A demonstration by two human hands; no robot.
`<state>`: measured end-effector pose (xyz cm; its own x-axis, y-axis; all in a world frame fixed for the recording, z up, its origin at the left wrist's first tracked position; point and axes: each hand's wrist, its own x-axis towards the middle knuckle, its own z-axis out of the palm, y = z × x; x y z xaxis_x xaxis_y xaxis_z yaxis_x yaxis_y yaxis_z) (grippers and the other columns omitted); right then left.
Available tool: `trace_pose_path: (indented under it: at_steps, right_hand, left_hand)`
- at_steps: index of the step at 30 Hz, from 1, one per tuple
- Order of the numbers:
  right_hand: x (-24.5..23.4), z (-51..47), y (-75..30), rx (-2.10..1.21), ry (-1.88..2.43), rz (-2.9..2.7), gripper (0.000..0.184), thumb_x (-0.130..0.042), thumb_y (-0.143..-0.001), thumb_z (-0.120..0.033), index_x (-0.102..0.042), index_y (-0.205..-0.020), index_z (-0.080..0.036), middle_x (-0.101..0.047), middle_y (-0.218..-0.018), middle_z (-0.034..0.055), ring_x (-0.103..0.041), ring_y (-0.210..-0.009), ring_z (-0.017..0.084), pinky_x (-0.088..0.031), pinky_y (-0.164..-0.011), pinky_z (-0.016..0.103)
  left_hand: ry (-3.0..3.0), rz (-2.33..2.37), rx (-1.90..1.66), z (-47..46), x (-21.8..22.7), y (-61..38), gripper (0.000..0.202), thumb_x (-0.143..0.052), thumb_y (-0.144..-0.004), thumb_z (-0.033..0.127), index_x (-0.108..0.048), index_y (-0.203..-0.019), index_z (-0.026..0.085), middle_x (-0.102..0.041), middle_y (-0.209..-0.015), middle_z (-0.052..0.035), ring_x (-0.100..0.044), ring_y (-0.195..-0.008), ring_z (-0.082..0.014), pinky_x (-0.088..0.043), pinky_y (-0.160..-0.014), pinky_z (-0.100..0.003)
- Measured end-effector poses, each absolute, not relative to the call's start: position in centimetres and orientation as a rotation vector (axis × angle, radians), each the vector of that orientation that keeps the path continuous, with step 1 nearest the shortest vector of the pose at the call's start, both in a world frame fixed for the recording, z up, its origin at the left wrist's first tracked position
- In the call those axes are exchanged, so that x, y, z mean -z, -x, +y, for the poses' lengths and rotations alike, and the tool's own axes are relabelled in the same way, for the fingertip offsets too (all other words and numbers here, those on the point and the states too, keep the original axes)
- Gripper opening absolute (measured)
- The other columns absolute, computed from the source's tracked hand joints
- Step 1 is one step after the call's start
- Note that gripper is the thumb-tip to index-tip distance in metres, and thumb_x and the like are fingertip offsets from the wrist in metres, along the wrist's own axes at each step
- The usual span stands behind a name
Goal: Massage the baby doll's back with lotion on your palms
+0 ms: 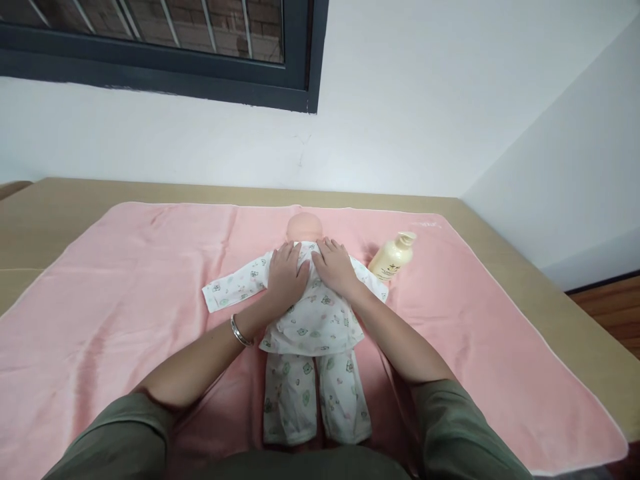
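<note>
Head view: the doll (320, 313), in a printed top (310, 339) and trousers (290, 393), lies on the pink cloth (150, 267), with the left hand (289, 275) and right hand (337, 268) laid palm-down over its upper trunk, fingers extended, thumbs apart, nothing pinched. A pale yellow bottle (391, 257) is located just beside the doll's sleeve (381, 291) nearer the right arm; contact cannot be determined. Risk assessed: uneven palm pressure could skew the doll or ruck its top, and an outward sweep of the right hand along that sleeve could topple the bottle.
</note>
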<state>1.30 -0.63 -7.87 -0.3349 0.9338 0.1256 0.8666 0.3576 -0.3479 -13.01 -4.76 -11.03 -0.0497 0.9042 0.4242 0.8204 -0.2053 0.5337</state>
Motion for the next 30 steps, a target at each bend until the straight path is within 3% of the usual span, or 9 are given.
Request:
trace_pose_path:
  at_steps: [6,11,14,17,21,24,27,30]
  right_hand:
    - [7.6,1.2,-1.9,-0.391,1.597,-2.283,0.049,-0.031,-0.103,-0.041,-0.051,-0.141,-0.016,-0.053,-0.146,0.0144,-0.041,-0.141,0.028,-0.027,-0.115,0.044]
    - [7.2,0.1,-1.1,-0.255,1.638,-2.272,0.046,-0.035,-0.102,-0.036,-0.056,-0.135,-0.012,-0.055,-0.143,0.0185,-0.045,-0.137,0.028,-0.030,-0.114,0.045]
    - [7.8,-3.3,-0.4,-0.111,1.519,-2.333,0.046,-0.038,-0.100,-0.030,-0.051,-0.141,-0.012,-0.048,-0.149,0.0191,-0.038,-0.141,0.032,-0.025,-0.116,0.052]
    - [8.6,-5.7,-0.8,-0.101,1.368,-2.377,0.048,-0.036,-0.101,-0.030,-0.046,-0.146,-0.014,-0.037,-0.157,0.0168,-0.026,-0.148,0.031,-0.021,-0.119,0.052]
    - [8.4,-3.2,-2.7,-0.267,1.435,-2.358,0.047,-0.030,-0.104,-0.035,-0.046,-0.146,-0.021,-0.040,-0.157,0.0112,-0.030,-0.148,0.025,-0.021,-0.119,0.050]
    - [7.6,0.3,-3.6,-0.344,1.661,-2.282,0.048,-0.029,-0.105,-0.041,-0.054,-0.138,-0.017,-0.053,-0.146,0.0151,-0.043,-0.140,0.027,-0.028,-0.115,0.051]
    - [7.1,0.6,-2.8,-0.320,1.720,-2.258,0.049,-0.028,-0.105,-0.039,-0.059,-0.132,-0.013,-0.056,-0.141,0.0195,-0.048,-0.135,0.032,-0.030,-0.112,0.055]
    - [7.7,-2.5,-1.2,-0.208,1.580,-2.323,0.049,-0.034,-0.102,-0.036,-0.048,-0.145,-0.014,-0.041,-0.155,0.0174,-0.031,-0.146,0.034,-0.021,-0.117,0.057]
  left_hand:
    - [-2.164,1.915,-1.056,-6.0,11.1,12.4,0.053,-0.037,-0.095,0.036,-0.047,-0.141,0.010,-0.045,-0.151,-0.0216,-0.035,-0.145,-0.0357,-0.026,-0.118,-0.059]
    - [-2.322,1.819,-1.023,-5.7,11.1,13.0,0.046,-0.037,-0.095,0.032,-0.050,-0.137,0.017,-0.048,-0.150,-0.0163,-0.036,-0.144,-0.0331,-0.023,-0.119,-0.058]
    - [-2.248,1.856,-1.020,-3.6,10.7,14.4,0.044,-0.036,-0.096,0.035,-0.053,-0.131,0.016,-0.057,-0.140,-0.0201,-0.044,-0.138,-0.0343,-0.031,-0.114,-0.061]
    - [-2.192,1.872,-1.036,-3.2,10.8,14.8,0.042,-0.039,-0.095,0.037,-0.057,-0.126,0.015,-0.060,-0.134,-0.0228,-0.046,-0.136,-0.0371,-0.035,-0.109,-0.063]
    - [-2.253,1.852,-1.056,-7.1,11.5,13.1,0.052,-0.038,-0.096,0.035,-0.044,-0.143,0.013,-0.041,-0.153,-0.0222,-0.027,-0.148,-0.0387,-0.029,-0.114,-0.063]
    - [-2.344,1.750,-0.940,-9.3,11.5,12.3,0.057,-0.038,-0.097,0.038,-0.037,-0.150,0.016,-0.032,-0.161,-0.0154,-0.019,-0.151,-0.0364,-0.026,-0.118,-0.059]
    - [-2.291,1.809,-0.941,-7.5,11.1,12.7,0.054,-0.035,-0.098,0.040,-0.042,-0.147,0.018,-0.038,-0.157,-0.0156,-0.028,-0.149,-0.0358,-0.024,-0.118,-0.061]
    - [-2.221,1.882,-0.935,-3.6,10.6,13.6,0.048,-0.033,-0.099,0.036,-0.050,-0.141,0.020,-0.047,-0.151,-0.0178,-0.037,-0.144,-0.0354,-0.027,-0.113,-0.067]
